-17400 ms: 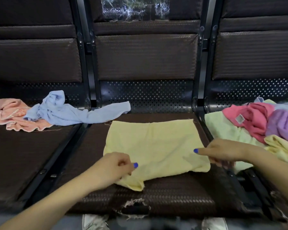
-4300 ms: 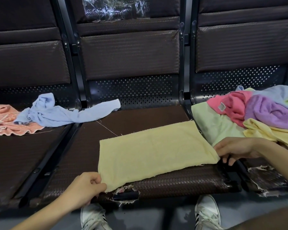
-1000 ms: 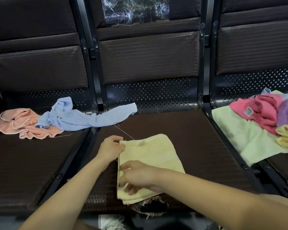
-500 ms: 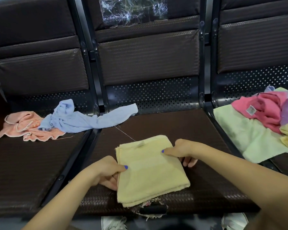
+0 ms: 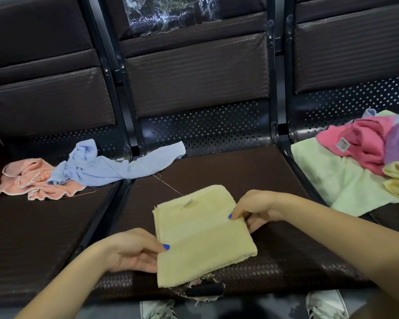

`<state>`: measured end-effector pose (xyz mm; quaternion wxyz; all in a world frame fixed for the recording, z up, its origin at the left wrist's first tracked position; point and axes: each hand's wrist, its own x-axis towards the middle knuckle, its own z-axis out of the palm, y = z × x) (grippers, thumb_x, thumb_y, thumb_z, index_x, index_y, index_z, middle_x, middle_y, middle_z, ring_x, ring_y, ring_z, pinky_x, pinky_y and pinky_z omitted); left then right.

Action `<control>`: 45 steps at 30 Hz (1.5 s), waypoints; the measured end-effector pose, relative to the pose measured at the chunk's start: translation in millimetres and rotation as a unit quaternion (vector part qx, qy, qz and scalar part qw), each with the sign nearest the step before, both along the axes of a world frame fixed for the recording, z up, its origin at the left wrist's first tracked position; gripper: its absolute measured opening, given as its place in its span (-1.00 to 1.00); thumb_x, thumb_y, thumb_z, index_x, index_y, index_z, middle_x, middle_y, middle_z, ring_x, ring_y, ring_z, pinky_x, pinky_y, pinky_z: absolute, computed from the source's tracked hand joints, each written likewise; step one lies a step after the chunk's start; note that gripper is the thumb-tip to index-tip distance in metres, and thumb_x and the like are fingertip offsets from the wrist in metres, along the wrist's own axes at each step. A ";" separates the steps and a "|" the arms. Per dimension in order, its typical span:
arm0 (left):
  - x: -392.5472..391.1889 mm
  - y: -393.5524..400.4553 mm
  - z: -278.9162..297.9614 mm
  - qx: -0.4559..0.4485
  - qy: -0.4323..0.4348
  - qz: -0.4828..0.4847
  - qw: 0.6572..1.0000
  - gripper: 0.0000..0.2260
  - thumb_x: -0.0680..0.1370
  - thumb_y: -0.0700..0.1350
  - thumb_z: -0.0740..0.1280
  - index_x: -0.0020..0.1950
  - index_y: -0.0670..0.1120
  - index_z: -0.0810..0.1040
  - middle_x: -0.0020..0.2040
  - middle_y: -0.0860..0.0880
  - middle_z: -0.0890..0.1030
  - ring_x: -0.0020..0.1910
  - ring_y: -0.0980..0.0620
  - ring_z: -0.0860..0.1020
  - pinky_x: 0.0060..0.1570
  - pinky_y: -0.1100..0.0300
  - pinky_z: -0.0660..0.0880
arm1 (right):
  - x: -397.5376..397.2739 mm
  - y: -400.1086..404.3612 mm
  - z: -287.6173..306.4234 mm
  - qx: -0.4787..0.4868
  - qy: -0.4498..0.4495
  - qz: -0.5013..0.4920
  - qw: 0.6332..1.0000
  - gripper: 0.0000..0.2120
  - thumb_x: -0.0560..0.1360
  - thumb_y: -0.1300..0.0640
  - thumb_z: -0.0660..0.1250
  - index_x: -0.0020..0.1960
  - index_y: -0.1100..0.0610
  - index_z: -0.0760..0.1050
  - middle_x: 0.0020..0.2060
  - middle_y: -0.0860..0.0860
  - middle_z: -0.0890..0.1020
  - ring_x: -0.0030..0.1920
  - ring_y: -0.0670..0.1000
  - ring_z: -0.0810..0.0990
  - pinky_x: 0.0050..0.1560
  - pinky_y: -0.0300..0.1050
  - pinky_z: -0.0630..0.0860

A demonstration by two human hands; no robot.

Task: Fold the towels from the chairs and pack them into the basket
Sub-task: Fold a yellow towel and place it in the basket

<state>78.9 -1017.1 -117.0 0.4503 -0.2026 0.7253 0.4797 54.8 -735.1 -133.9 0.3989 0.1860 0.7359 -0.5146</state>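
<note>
The folded yellow towel (image 5: 200,236) lies on the middle chair seat (image 5: 240,171), right between both hands. Its long side runs from near to far. The left hand (image 5: 134,250) pinches the near left edge. The right hand (image 5: 253,209) pinches the far right edge. No basket shows here, so I think the towel gets lifted next.

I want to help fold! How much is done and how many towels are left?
Done: the yellow towel is folded small. In hand: the left hand and right hand pinch its edges. Left: the blue towel, peach towel and the pile on the right seat. No basket is in view.
</note>
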 end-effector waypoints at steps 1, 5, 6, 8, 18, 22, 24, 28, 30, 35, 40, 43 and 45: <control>1.6 1.2 0.0 -0.031 0.015 -0.028 0.999 -0.91 0.47 -0.23 0.43 -0.14 -0.26 0.59 -0.24 -0.19 0.65 -0.38 -0.01 0.64 -0.39 0.19 0.59 | 0.6 2.8 -0.3 -0.020 -0.007 -0.011 1.000 -0.63 0.49 0.34 0.34 0.28 0.31 0.41 0.07 0.24 0.62 -0.14 0.17 0.70 -0.12 0.07 0.65; 4.5 12.0 -0.1 -0.121 0.099 -0.110 0.982 -0.70 0.44 0.07 0.46 -0.18 -0.14 0.50 -0.36 -0.07 0.56 -0.49 0.04 0.49 -0.52 0.26 0.44 | 3.9 6.4 -3.9 -0.088 -0.014 -0.054 0.995 -0.65 0.50 0.34 0.30 0.29 0.28 0.42 0.09 0.21 0.63 -0.05 0.16 0.69 -0.05 0.06 0.64; 5.1 16.1 -0.7 -0.127 0.112 -0.121 0.978 -0.68 0.45 0.15 0.41 -0.18 -0.11 0.51 -0.36 -0.03 0.55 -0.47 0.07 0.46 -0.51 0.27 0.40 | 5.0 3.9 -5.9 -0.112 -0.013 -0.078 0.990 -0.66 0.51 0.31 0.30 0.27 0.26 0.43 0.10 0.20 0.62 -0.01 0.15 0.67 -0.04 0.05 0.63; 5.0 24.3 -2.5 -0.143 0.137 -0.125 0.972 -0.61 0.51 0.28 0.24 -0.08 -0.04 0.54 -0.26 0.00 0.53 -0.36 0.08 0.43 -0.45 0.28 0.35 | 7.6 -5.9 -11.5 -0.148 0.003 -0.128 0.981 -0.64 0.49 0.25 0.34 0.28 0.24 0.43 0.11 0.17 0.62 0.03 0.13 0.64 -0.07 0.00 0.60; 7.0 35.3 0.4 0.129 0.045 0.169 0.976 -0.79 0.56 -0.09 0.32 0.11 -0.18 0.59 0.01 -0.14 0.69 -0.10 -0.06 0.68 -0.12 0.09 0.58 | 15.5 -33.2 -3.6 -0.201 0.049 -0.170 0.963 -0.67 0.46 0.21 0.38 0.21 0.23 0.50 0.02 0.18 0.67 0.05 0.18 0.65 0.16 0.13 0.53; 1.7 43.5 7.0 0.198 0.105 0.256 0.940 -0.78 0.52 -0.17 0.35 0.13 -0.22 0.58 0.03 -0.20 0.67 -0.07 -0.12 0.67 -0.07 0.00 0.54 | 15.4 -21.2 23.1 -0.245 0.099 -0.159 0.951 -0.71 0.48 0.28 0.31 0.20 0.25 0.52 0.06 0.17 0.66 0.09 0.16 0.63 0.14 0.06 0.52; -3.9 45.3 14.7 0.246 0.148 0.267 0.920 -0.71 0.47 -0.16 0.38 0.17 -0.18 0.57 0.07 -0.18 0.66 0.05 -0.15 0.63 0.05 -0.08 0.52 | 13.2 -10.8 37.4 -0.259 0.141 -0.168 0.941 -0.70 0.48 0.31 0.29 0.22 0.23 0.50 0.09 0.15 0.65 0.10 0.13 0.61 0.11 0.02 0.52; -14.6 44.0 24.2 0.292 0.294 0.213 0.885 -0.35 0.32 -0.22 0.53 0.37 0.03 0.42 0.26 -0.04 0.58 0.18 -0.04 0.58 0.08 -0.03 0.52 | 7.2 14.0 56.9 -0.253 0.229 -0.145 0.929 -0.64 0.48 0.29 0.31 0.27 0.15 0.48 0.14 0.08 0.63 0.16 0.10 0.58 0.07 -0.04 0.49; -19.2 44.7 26.8 0.249 0.373 0.173 0.877 -0.12 0.23 -0.25 0.59 0.44 0.18 0.29 0.32 0.09 0.49 0.23 0.07 0.53 0.14 0.06 0.49 | 4.6 27.6 61.3 -0.239 0.257 -0.118 0.929 -0.60 0.46 0.32 0.33 0.28 0.14 0.47 0.15 0.07 0.63 0.15 0.08 0.59 0.01 -0.07 0.48; -16.7 57.8 22.7 0.214 0.393 0.092 0.889 -0.25 0.20 -0.20 0.58 0.32 0.17 0.43 0.27 0.12 0.51 0.23 0.13 0.50 0.05 0.27 0.49 | 10.6 54.6 56.7 -0.164 0.258 -0.022 0.952 -0.60 0.43 0.38 0.34 0.22 0.12 0.51 0.13 0.07 0.64 0.15 0.06 0.61 0.11 -0.04 0.51; -7.5 64.6 15.8 0.145 0.329 0.009 0.933 -0.61 0.32 -0.06 0.52 0.11 0.03 0.55 0.08 0.00 0.60 -0.02 0.12 0.56 -0.17 0.30 0.43 | 22.7 74.3 46.1 -0.120 0.130 0.081 0.981 -0.55 0.32 0.21 0.41 0.22 0.13 0.51 0.14 0.06 0.64 0.17 0.06 0.59 0.22 0.00 0.50; -3.3 55.6 12.6 0.102 0.270 -0.111 0.951 -0.35 0.11 0.12 0.53 0.15 -0.02 0.48 0.02 0.02 0.59 -0.06 0.16 0.57 -0.15 0.32 0.46 | 31.8 81.1 46.6 -0.092 0.073 0.177 0.977 -0.63 0.36 0.13 0.41 0.16 0.15 0.55 0.01 -0.05 0.67 0.01 -0.11 0.62 0.24 -0.04 0.43; 1.9 50.2 7.7 0.081 0.220 -0.182 0.955 -0.28 0.10 0.11 0.56 0.21 0.05 0.43 0.11 0.04 0.58 0.05 0.15 0.58 -0.01 0.28 0.50 | 39.1 81.6 45.0 -0.066 0.055 0.214 0.973 -0.58 0.36 0.04 0.46 0.10 0.30 0.56 -0.09 -0.06 0.63 -0.08 -0.12 0.54 0.17 -0.09 0.31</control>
